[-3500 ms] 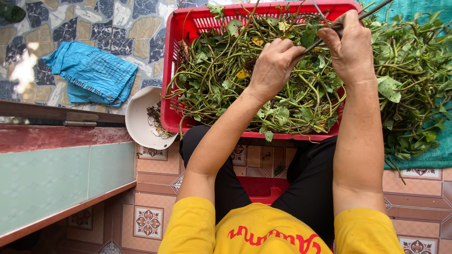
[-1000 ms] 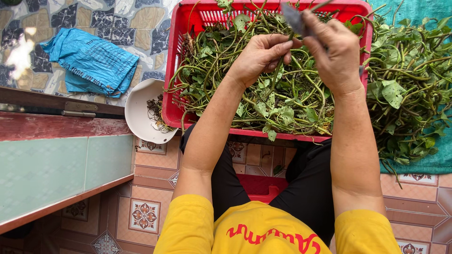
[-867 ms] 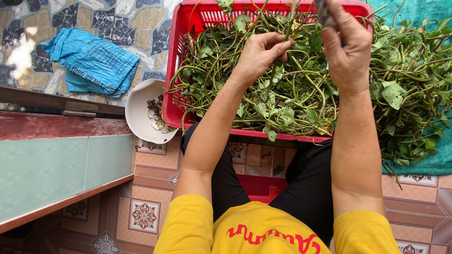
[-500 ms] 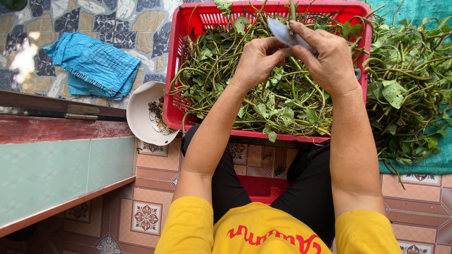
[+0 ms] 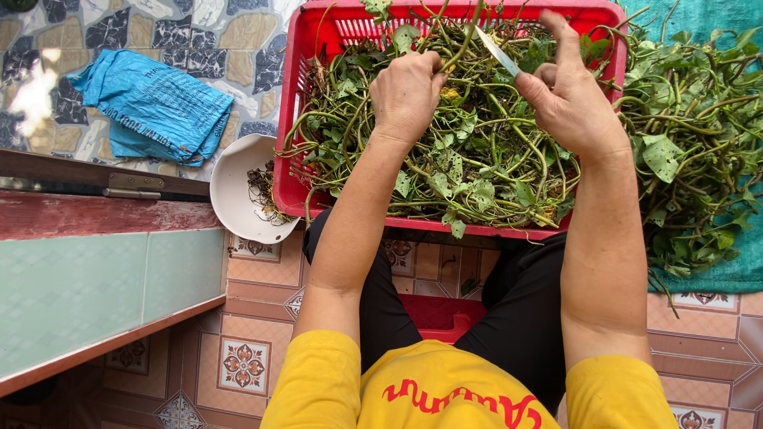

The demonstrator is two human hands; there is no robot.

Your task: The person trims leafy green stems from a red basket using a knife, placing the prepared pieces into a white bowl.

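Stem [image 5: 463, 49], a green one, rises from the heap of greens [image 5: 445, 151] in the red crate [image 5: 288, 187] and is pinched in the left hand [image 5: 407, 95], whose fingers curl tightly around its lower part. The hand hovers over the middle of the crate, knuckles up, thumb tucked toward the right side. The right hand [image 5: 568, 99] sits just beside it, over the crate's right half, and grips a small knife [image 5: 497, 50]; the blade points up and left, its tip close to the stem, though I cannot tell if they touch. The index finger of that hand stands straight up, the other fingers fold about the handle, which is hidden in the palm.

The crate rests on the tiled floor [image 5: 715, 373] in front of the person's knees, packed with tangled stems and heart-shaped leaves. More of the same greens [image 5: 691, 151] lie piled to the right of it on a teal cloth [image 5: 735, 274], touching the crate's right wall. To the left, a white bowl [image 5: 230, 191] leans against the crate's corner with some dark trimmings inside. Further left a folded blue bag [image 5: 155, 107] lies on the stone paving, well apart from the hands. A red stool [image 5: 441, 318] shows between the person's legs
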